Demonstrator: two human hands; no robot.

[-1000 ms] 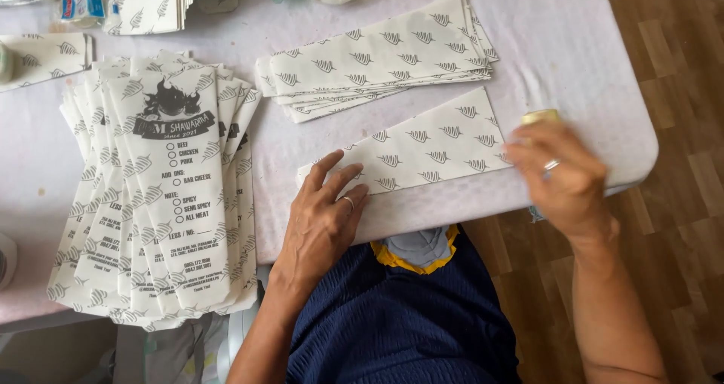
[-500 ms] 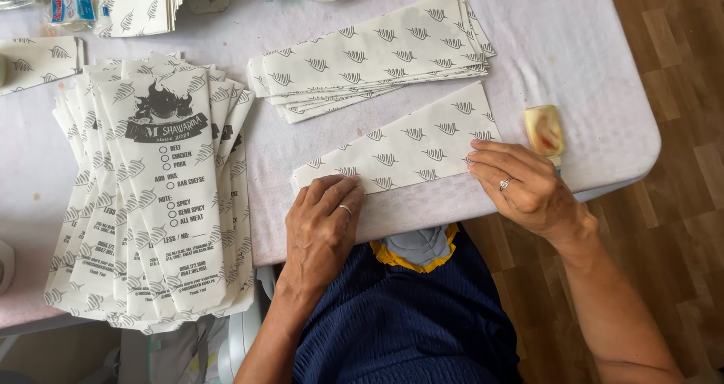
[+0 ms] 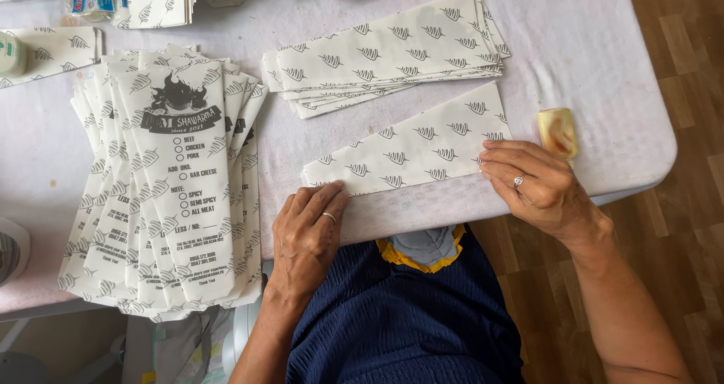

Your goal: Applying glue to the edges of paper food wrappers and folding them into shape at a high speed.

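left hand [image 3: 308, 233]: flat, palm down, fingers together, fingertips pressing the near-left corner of the folded paper sheet [image 3: 411, 152]; it grips nothing. right hand [image 3: 537, 185]: fingers extended and close, pressing the sheet's right end; also no grip. the sheet lies slanted at the near edge of the counter [image 3: 603, 75], pinned at both ends, probably to keep it flat and steady along its near edge. just beyond it: a stack of folded sheets [image 3: 392, 52]. to the left: a fanned pile of printed paper bags [image 3: 170, 188]. a small yellowish block [image 3: 556, 131] sits just beside the right hand; its kind cannot be determined. items along the far edge are cut off.
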